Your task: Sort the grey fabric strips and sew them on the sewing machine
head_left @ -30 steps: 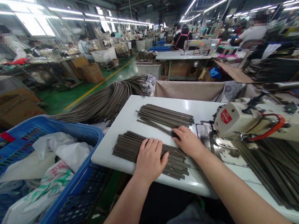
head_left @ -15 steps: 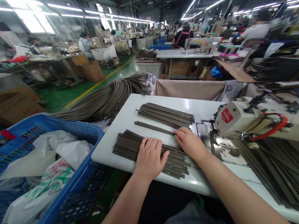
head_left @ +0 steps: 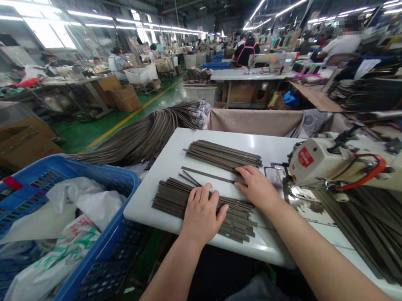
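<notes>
A person's left hand [head_left: 201,214] lies across the near pile [head_left: 173,200] of dark strips on a white surface [head_left: 167,159], its grip slack, thumb apart from the fingers. Two loose strips [head_left: 188,179] jut askew beyond the fingertips; a sideways drag could splay the pile or push ends over the surface's near edge. The right hand [head_left: 257,190], grip spread, rests at the end of a single strip [head_left: 207,175] lying between that pile and the far pile [head_left: 223,153], whose ends a stray finger could knock out of line. At left, a blue basket [head_left: 115,177] holds crumpled plastic bags [head_left: 66,249]. Beyond the surface, a cloth-lined bin [head_left: 250,119] keeps its contents hidden. Farther off, dark bundles [head_left: 197,75] top a white tub [head_left: 202,94]; whatever fills a cardboard box [head_left: 126,98] is out of sight.
</notes>
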`<action>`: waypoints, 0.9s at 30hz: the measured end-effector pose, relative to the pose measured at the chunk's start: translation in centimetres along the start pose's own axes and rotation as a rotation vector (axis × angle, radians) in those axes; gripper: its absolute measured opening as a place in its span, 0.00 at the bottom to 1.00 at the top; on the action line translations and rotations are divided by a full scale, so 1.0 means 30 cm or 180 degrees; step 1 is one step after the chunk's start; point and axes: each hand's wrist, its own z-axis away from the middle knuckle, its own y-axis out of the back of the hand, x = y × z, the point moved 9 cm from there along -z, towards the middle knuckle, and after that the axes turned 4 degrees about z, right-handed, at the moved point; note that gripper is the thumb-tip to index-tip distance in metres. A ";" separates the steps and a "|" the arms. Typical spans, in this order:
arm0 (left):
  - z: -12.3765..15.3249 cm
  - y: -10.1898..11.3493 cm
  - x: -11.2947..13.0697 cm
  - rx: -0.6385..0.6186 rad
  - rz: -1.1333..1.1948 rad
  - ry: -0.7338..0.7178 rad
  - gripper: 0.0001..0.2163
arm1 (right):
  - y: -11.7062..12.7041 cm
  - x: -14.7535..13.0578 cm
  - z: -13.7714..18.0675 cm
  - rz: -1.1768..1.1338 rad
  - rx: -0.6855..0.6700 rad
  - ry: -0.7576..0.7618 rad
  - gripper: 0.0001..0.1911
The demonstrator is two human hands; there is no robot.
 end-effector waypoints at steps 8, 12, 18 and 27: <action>-0.003 -0.013 0.003 -0.0127 0.0191 -0.0080 0.13 | -0.041 -0.006 0.009 0.0009 -0.0420 -0.0081 0.13; -0.002 -0.008 0.008 -0.0133 0.0173 -0.0081 0.14 | -0.047 -0.027 0.020 0.0122 -0.0538 0.0007 0.12; 0.003 -0.010 0.006 -0.0084 0.0151 -0.0098 0.14 | -0.052 -0.084 0.031 0.0690 -0.0570 0.0466 0.12; 0.002 -0.004 0.010 -0.0106 0.0166 -0.0097 0.15 | -0.093 0.023 0.005 -0.0456 -0.0634 -0.0356 0.11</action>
